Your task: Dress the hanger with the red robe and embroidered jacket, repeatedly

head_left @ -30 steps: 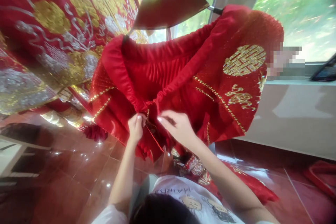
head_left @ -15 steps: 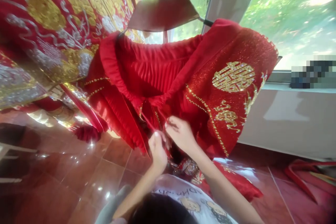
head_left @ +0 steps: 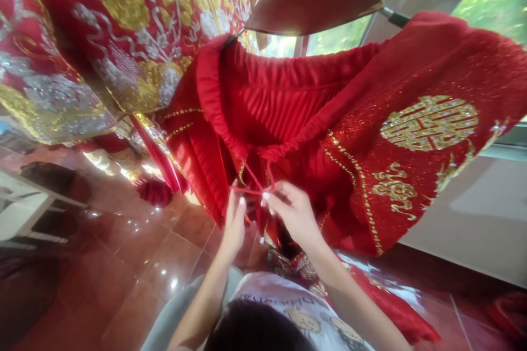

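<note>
A red skirt (head_left: 349, 137) with a gathered waistband, gold beading and a round gold emblem hangs from a hanger (head_left: 317, 0). Two ends of a thin red drawstring (head_left: 252, 175) come out of the front of its waistband and cross between my hands. My left hand (head_left: 235, 219) pinches one end, drawn out to the left. Just right of the crossing, the fingertips of my right hand (head_left: 294, 208) are closed on the cord where it loops. Both hands are just below the waistband opening.
Another red garment (head_left: 123, 38) with gold and silver embroidery hangs at the left. Behind are windows (head_left: 346, 38). A white piece of furniture (head_left: 20, 203) stands at the far left on the tiled floor (head_left: 144, 279). Red cloth (head_left: 395, 301) lies low at the right.
My left hand has moved left and slightly up, pulling its cord end sideways. The cords, apart before, now cross near my right fingers. The view has come nearer to the skirt.
</note>
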The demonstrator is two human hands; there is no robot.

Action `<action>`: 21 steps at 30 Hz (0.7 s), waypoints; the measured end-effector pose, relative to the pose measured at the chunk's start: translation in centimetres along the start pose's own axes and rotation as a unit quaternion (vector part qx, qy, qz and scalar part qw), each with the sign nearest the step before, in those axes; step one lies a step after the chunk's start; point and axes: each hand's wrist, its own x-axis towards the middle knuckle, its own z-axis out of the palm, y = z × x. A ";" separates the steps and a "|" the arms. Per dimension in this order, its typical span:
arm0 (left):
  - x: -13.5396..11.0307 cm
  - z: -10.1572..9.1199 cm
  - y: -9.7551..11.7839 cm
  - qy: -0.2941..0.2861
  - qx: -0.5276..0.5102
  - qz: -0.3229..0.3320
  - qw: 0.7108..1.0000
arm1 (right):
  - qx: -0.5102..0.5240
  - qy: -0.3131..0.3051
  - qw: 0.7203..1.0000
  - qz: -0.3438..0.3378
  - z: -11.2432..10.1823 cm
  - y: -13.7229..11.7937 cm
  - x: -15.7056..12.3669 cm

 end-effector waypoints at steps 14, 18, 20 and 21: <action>3.6 2.8 5.0 0.160 0.335 0.326 0.870 | -0.142 0.000 0.985 -0.098 0.5 0.8 -1.3; 2.8 3.3 3.6 0.092 0.161 0.211 0.960 | -0.139 0.013 0.984 -0.107 -0.2 0.7 -1.3; 2.4 3.1 3.2 0.089 0.094 0.167 0.977 | -0.130 0.014 0.987 -0.098 -0.4 0.7 -1.3; 2.3 2.9 3.0 0.101 0.066 0.150 0.981 | -0.124 0.011 0.988 -0.091 -0.5 0.6 -1.2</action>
